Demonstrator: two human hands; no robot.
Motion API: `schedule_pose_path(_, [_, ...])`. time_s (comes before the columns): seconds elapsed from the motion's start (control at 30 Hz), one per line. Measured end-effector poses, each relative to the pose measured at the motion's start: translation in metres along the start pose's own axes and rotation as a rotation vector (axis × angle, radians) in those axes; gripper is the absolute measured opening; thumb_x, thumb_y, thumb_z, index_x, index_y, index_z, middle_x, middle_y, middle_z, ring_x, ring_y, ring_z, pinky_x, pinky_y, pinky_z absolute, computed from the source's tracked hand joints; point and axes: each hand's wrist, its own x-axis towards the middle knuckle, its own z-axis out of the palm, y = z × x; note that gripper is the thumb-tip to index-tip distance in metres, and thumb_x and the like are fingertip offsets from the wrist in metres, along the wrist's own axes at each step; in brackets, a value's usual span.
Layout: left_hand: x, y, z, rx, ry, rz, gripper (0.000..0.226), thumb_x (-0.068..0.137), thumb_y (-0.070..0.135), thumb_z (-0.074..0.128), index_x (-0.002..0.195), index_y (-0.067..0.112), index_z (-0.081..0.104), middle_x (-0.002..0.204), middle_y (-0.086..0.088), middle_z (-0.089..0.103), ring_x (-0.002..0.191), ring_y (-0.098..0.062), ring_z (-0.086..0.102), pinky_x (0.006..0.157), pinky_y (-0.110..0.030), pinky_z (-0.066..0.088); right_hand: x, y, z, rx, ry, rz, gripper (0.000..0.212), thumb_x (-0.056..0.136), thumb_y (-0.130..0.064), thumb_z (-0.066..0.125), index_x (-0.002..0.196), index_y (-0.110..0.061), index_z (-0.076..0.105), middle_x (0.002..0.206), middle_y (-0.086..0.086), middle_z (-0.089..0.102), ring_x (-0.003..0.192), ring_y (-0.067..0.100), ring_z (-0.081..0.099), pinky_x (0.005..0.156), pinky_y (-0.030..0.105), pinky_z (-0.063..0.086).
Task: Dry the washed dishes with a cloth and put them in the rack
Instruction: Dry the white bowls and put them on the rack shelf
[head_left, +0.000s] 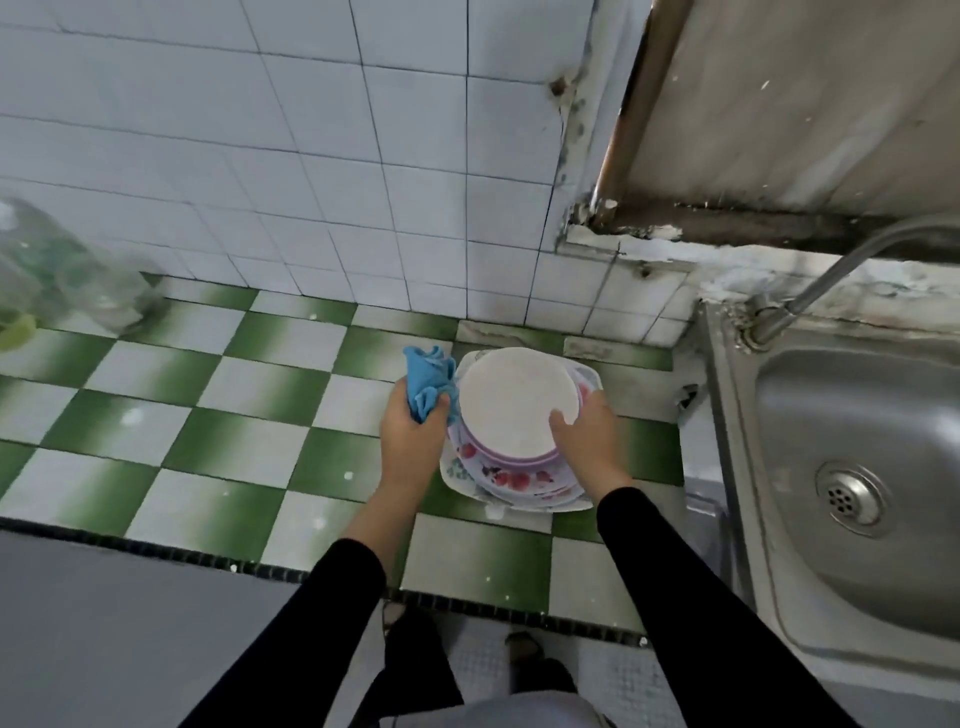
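Observation:
A stack of dishes (514, 483) stands on the green and white checkered counter: flowered plates below, a pink-rimmed bowl above, and a white plate (511, 397) on top. My left hand (413, 431) holds a bunched blue cloth (428, 382) against the left side of the stack. My right hand (589, 436) grips the right edge of the top white plate, thumb on its face. No rack is in view.
A steel sink (852, 467) with a drain and a curved tap (831, 275) lies to the right. A clear glass jar (57, 270) stands at the far left by the tiled wall. The counter's dark front edge (208, 558) runs below the stack.

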Motion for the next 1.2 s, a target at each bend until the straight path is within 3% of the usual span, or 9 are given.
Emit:
schedule_pose_path(0.1, [0.019,-0.001,-0.011,0.026,-0.070,0.007,0.027,0.094,0.017,0.062,0.120,0.015,0.052,0.104,0.004,0.061,0.094,-0.008,0.061,0.069,-0.007,0.050,-0.001,-0.010,0.011,-0.094,0.077,0.054,0.058,0.093,-0.025,0.064,0.141,-0.006,0.037,0.133,0.016,0.055,0.115,0.035,0.059,0.088,0.039,0.053])
schedule_pose_path(0.27, [0.036,-0.003,-0.022,0.049,-0.207,0.021,0.031,0.095,0.019,0.061,0.125,0.017,0.050,0.105,0.008,0.058,0.093,-0.004,0.059,0.068,-0.004,0.049,-0.001,-0.020,0.019,-0.345,0.138,0.135,0.049,0.095,-0.020,0.064,0.131,0.003,0.041,0.130,0.019,0.056,0.115,0.032,0.062,0.087,0.033,0.051])
schedule_pose_path(0.4, [0.040,-0.009,-0.028,0.071,-0.284,0.003,0.037,0.095,0.022,0.061,0.130,0.017,0.048,0.111,0.005,0.057,0.099,-0.009,0.058,0.067,-0.005,0.049,-0.001,-0.023,0.019,-0.293,0.140,0.214,0.040,0.091,-0.001,0.061,0.126,0.007,0.044,0.128,0.024,0.057,0.116,0.037,0.060,0.087,0.038,0.050])
schedule_pose_path(0.63, [0.035,-0.012,-0.032,0.069,-0.303,-0.029,0.043,0.095,0.023,0.060,0.135,0.017,0.045,0.114,0.006,0.055,0.098,-0.010,0.057,0.065,-0.004,0.050,-0.004,-0.030,0.013,-0.248,0.119,0.242,0.044,0.087,0.001,0.063,0.125,0.005,0.042,0.125,0.024,0.060,0.115,0.041,0.060,0.088,0.041,0.051])
schedule_pose_path(0.73, [0.031,-0.012,-0.030,0.066,-0.289,-0.023,0.044,0.095,0.024,0.060,0.135,0.016,0.045,0.117,0.004,0.055,0.102,-0.012,0.057,0.068,-0.007,0.050,-0.005,-0.030,0.008,-0.236,0.116,0.195,0.043,0.087,0.006,0.058,0.126,0.005,0.039,0.123,0.027,0.060,0.114,0.044,0.061,0.088,0.043,0.051])
schedule_pose_path(0.9, [0.023,-0.008,-0.030,0.045,-0.248,-0.051,0.045,0.095,0.025,0.060,0.136,0.016,0.045,0.120,0.002,0.056,0.107,-0.014,0.058,0.089,-0.027,0.053,-0.008,-0.033,-0.001,-0.288,0.098,0.049,0.040,0.089,0.010,0.044,0.127,0.001,0.035,0.117,0.025,0.063,0.106,0.045,0.063,0.084,0.046,0.052])
schedule_pose_path(1.07, [0.017,-0.003,-0.024,0.016,-0.188,-0.041,0.037,0.096,0.023,0.060,0.129,0.018,0.047,0.115,0.003,0.056,0.104,-0.013,0.058,0.070,-0.012,0.049,-0.007,-0.043,-0.014,-0.498,0.070,-0.124,0.059,0.094,0.008,0.040,0.149,0.002,0.019,0.123,0.021,0.061,0.111,0.039,0.062,0.080,0.040,0.046])
schedule_pose_path(1.2, [0.015,-0.004,-0.018,-0.017,-0.159,-0.034,0.037,0.096,0.020,0.061,0.130,0.014,0.048,0.117,-0.001,0.058,0.106,-0.016,0.059,0.080,-0.020,0.052,-0.008,-0.041,-0.021,-0.509,0.065,-0.189,0.045,0.095,0.006,0.039,0.139,0.002,0.034,0.129,0.022,0.056,0.116,0.040,0.058,0.086,0.042,0.046])
